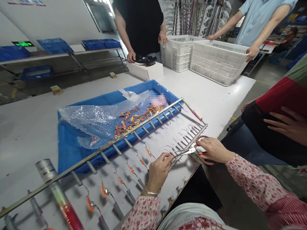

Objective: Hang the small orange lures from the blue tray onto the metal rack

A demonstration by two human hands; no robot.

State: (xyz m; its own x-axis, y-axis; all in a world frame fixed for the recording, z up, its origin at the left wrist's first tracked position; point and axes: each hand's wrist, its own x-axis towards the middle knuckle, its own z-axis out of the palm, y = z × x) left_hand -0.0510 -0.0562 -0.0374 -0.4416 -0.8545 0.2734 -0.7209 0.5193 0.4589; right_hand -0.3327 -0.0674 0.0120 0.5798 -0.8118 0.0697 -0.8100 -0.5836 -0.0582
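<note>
My right hand [214,149] is closed around the red handles of a pair of scissors [192,151], whose blades point left over a long metal rack [134,135] lying on the white table [216,95]. My left hand [158,169] is pinched at the rack's near bar, right by the scissor tips; what it pinches is too small to make out. Thin wires with hooks run between the rack's two bars, and a few hold small orange lures [103,190].
A blue tray [72,150] behind the rack holds bubble wrap and several orange lures [134,119]. White baskets [219,60] and a white box [145,70] stand at the far edge, where two people stand. Another person's hand [286,124] rests at the right.
</note>
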